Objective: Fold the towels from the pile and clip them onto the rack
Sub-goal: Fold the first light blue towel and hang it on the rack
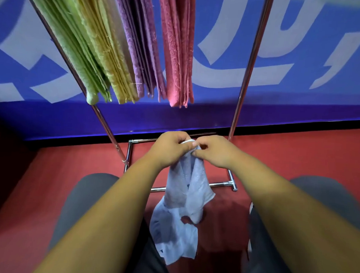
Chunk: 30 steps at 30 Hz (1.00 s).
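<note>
A pale blue towel (183,199) hangs crumpled from both my hands, its lower end trailing down between my knees to the red floor. My left hand (170,148) grips its top edge, and my right hand (213,150) pinches the same edge right beside it. Above them hang folded towels on the chrome rack (248,63): green (76,43), yellow (108,52), purple (137,43) and pink (178,48). The clips and the rack's top bar are out of frame.
The rack's chrome base bars (220,184) lie on the red floor just beyond my knees. A blue wall banner (300,59) with white lettering stands close behind the rack. My legs in dark trousers (87,198) flank the hanging towel.
</note>
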Available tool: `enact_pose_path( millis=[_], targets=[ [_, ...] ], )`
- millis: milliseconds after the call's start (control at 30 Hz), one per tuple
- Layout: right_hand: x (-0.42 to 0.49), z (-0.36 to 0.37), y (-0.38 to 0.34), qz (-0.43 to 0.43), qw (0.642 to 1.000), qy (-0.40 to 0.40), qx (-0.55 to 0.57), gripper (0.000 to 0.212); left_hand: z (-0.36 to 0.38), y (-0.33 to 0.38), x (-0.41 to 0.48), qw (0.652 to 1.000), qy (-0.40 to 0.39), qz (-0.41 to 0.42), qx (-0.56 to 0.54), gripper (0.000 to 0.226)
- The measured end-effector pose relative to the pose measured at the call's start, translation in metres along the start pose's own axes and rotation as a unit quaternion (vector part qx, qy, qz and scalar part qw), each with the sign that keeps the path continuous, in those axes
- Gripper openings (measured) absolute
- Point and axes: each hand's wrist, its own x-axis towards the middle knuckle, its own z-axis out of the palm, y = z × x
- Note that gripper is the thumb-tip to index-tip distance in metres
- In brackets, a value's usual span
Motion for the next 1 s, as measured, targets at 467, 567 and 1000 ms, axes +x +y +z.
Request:
enact_pose_path(
  millis=[467, 567, 1000],
  targets=[
    [0.006, -0.024, -0.012, 0.074, 0.985, 0.11, 0.115, 0.015, -0.021, -0.017, 0.011, 0.969, -0.098, -0.061, 0.221, 0.022],
    [0.008, -0.033, -0.011, 0.107, 0.956, 0.2, 0.186, 0.016, -0.024, -0.023, 0.012, 0.96, -0.084, -0.094, 0.248, 0.033],
    [0.011, -0.004, 0.008, 0.156, 0.982, 0.106, 0.017, 0.008, -0.007, 0.013, 0.007, 0.999, -0.01, 0.039, 0.008, 0.013]
  ],
)
